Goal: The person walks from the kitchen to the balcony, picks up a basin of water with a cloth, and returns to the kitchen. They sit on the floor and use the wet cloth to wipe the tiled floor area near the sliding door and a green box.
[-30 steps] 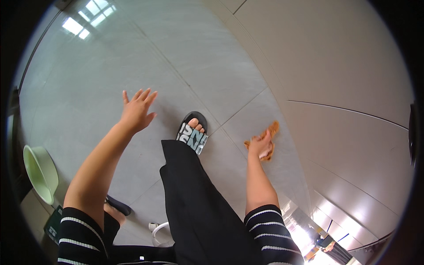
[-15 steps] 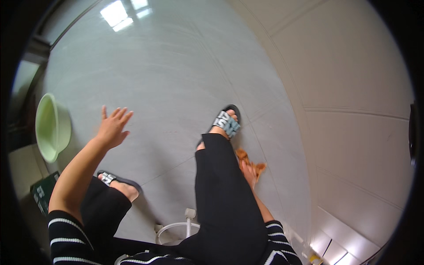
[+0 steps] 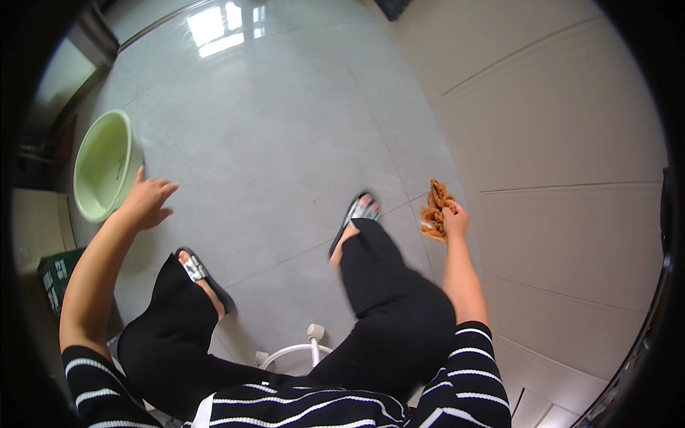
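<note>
Grasping a brown cloth (image 3: pixel 432 212), the right hand (image 3: pixel 457 220) is at the right of the middle of the frame, with its fingers closed on the right side of the cloth. The left hand (image 3: pixel 146 205), at the left of the frame, has its fingers spread and grasps nothing that I can see. It lies in front of the lower right side of a pale green basin (image 3: pixel 96 175); whether it touches the basin, I cannot tell.

The work seems to be underway: the cloth is taken in the hand, and putting it down is not yet done. In the visible inside of the basin I see no other cloth. How much is left, the view does not show.

The cloth is bunched and somewhat twisted. Its long axis goes nearly up and down in the frame, with the narrower end pointing to the top and the looser, wider end toward the bottom. It appears over the grey floor (image 3: pixel 271 135), near the beige panels (image 3: pixel 549 242) at the right; whether it touches the floor is not clear.

Farther out, the right sandal (image 3: pixel 364 207), slightly blurred, is near the centre, and the left sandal (image 3: pixel 194 268) is at the lower left.
</note>
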`<state>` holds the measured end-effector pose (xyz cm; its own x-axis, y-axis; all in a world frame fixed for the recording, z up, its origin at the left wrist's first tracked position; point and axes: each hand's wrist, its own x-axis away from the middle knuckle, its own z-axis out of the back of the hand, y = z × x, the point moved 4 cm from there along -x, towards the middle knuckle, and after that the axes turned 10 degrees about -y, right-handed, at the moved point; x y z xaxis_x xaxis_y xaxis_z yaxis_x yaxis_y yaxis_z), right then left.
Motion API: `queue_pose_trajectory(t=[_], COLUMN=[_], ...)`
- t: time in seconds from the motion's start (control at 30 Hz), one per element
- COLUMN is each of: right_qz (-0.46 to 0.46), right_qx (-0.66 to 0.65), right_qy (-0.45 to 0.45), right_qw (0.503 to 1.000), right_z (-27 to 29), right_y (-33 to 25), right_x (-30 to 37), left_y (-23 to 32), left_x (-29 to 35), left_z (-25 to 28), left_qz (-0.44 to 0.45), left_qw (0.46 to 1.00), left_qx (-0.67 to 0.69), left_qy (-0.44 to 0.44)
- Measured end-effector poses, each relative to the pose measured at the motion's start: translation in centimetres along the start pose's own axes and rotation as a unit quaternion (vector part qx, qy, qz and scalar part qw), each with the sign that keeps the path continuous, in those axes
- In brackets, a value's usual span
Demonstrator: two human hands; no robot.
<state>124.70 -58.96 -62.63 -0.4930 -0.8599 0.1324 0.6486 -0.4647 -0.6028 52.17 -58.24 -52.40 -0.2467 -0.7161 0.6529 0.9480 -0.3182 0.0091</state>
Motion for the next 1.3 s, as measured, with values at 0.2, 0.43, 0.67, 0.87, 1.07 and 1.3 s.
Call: queue_pose_trajectory(t=[0.2, 0.43, 0.67, 0.87, 1.07, 1.3], right_qz=[-0.039, -0.378, -0.392, 0.010, 0.313, 0.469], right_qx=[-0.155, -0.099, 0.015, 0.276, 0.157, -0.029], right_qy=[0.152, 0.094, 0.056, -0.112, -0.296, -0.245], right_qw=[0.975, 0.916, 0.918, 0.955, 0.889, 0.848], right_z=[-0.1, -1.0, -4.3, -14.1, -26.6, -23.2], right_y=[10.8, 29.0, 24.9, 11.2, -5.9, -11.1], right_x=[-1.4, 8.6, -0.3, -7.2, 7.6, 7.3], left_y=[-0.5, 8.1, 14.6, 15.2, 15.9, 14.5], left_x=[-3.4, -12.9, -17.6, -19.5, -18.9, -18.3], left_z=[-4.9, -10.7, -11.6, -12.2, -13.4, -14.5], left_qz=[0.001, -0.055, -0.101, -0.026, 0.235, 0.313], left_qw=[0.998, 0.979, 0.972, 0.991, 0.965, 0.926], left_qx=[0.010, 0.049, 0.108, 0.109, 0.080, 0.098], left_qy=[-0.063, -0.193, -0.184, -0.070, -0.079, -0.185])
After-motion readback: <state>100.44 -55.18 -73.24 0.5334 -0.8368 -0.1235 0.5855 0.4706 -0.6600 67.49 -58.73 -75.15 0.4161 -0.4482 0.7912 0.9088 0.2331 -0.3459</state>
